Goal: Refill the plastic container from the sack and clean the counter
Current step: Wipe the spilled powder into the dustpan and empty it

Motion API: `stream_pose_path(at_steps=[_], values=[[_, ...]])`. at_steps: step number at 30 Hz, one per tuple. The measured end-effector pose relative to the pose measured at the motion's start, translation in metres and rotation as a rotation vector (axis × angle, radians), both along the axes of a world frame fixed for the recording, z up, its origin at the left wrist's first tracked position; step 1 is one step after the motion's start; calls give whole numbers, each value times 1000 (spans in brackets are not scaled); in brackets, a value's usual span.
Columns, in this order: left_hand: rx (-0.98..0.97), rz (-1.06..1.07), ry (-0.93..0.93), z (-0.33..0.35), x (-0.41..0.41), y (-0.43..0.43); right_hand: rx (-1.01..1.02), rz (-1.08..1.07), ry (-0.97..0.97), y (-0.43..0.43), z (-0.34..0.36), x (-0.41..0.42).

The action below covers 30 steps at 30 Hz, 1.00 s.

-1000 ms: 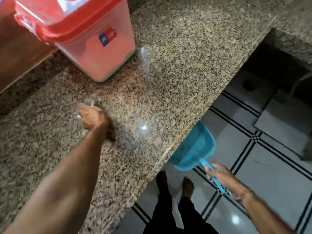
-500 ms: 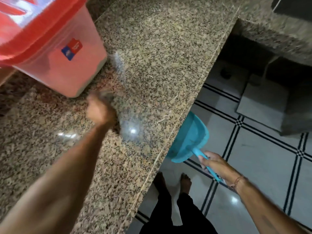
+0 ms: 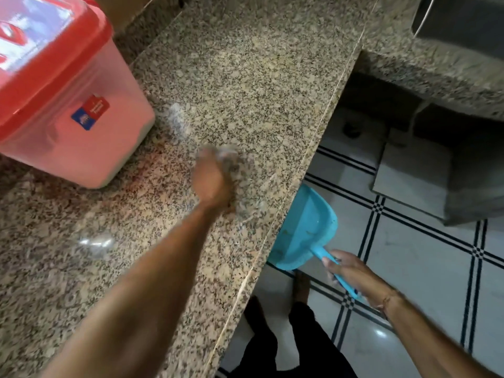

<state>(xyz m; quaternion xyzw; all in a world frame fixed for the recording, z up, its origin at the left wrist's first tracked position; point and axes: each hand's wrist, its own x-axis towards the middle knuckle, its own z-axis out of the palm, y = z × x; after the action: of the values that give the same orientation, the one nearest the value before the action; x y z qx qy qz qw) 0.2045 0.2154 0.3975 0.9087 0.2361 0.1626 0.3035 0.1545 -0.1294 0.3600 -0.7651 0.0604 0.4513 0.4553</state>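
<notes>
A clear plastic container (image 3: 90, 137) with a red lid (image 3: 49, 58) stands on the speckled granite counter (image 3: 245, 77) at the upper left. My left hand (image 3: 211, 178) rests blurred on the counter near its front edge, with something pale and blurred at its fingers; whether it holds a cloth or loose grains is unclear. Just below the counter edge, my right hand (image 3: 351, 274) grips the handle of a turquoise dustpan (image 3: 305, 230). The sack is out of sight.
A second granite ledge (image 3: 436, 64) with a dark sink (image 3: 463, 20) lies at the upper right. Below is a white tiled floor (image 3: 422, 268) with black lines. My bare feet (image 3: 300, 290) and dark trousers show under the counter edge.
My left hand has swept across the counter to the right, towards the front edge and the dustpan. The dustpan stays held under the edge. The view has shifted a little.
</notes>
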Motion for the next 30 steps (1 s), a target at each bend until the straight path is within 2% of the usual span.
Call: stream_pose_path(at_steps=[1, 4, 5, 6, 8, 12, 15, 16, 18, 19, 21, 22, 23, 25, 27, 30], values=[[14, 80, -26, -6, 1, 32, 10, -1, 1, -2, -4, 5], [-19, 465, 192, -23, 9, 113, 7, 2, 21, -9, -17, 24], [-53, 537, 276, -27, 18, 122, 1, 14, 31, -12, -21, 32], [-9, 535, 328, -24, 29, 116, -7, 27, 40, -15, -24, 40], [81, 408, 307, -17, 56, 79, -17, 49, 52, -20, -29, 56], [125, -9, 185, -23, 91, -30, -11, 67, 55, -37, -37, 90], [19, -285, 160, -20, 100, -78, 4, 66, 66, -44, -37, 116], [-47, -298, 133, -16, 104, -76, 29, 67, 72, -45, -36, 124], [-73, -181, 119, -9, 118, -44, 77, 64, 83, -47, -34, 139], [-28, -63, 148, -5, 128, -21, 87, 67, 84, -47, -34, 147], [-21, 305, 279, -3, 144, 26, 91, 84, 78, -49, -38, 158], [-8, 427, 333, -4, 153, 36, 92, 93, 73, -50, -40, 163], [-18, 460, 350, -6, 163, 36, 93, 103, 68, -51, -42, 167], [-50, 303, 259, -10, 184, 12, 99, 118, 68, -51, -46, 173], [8, 117, 124, -14, 202, -25, 92, 134, 87, -53, -50, 176], [148, -150, 161, -33, 219, -69, 81, 163, 102, -56, -57, 177]])
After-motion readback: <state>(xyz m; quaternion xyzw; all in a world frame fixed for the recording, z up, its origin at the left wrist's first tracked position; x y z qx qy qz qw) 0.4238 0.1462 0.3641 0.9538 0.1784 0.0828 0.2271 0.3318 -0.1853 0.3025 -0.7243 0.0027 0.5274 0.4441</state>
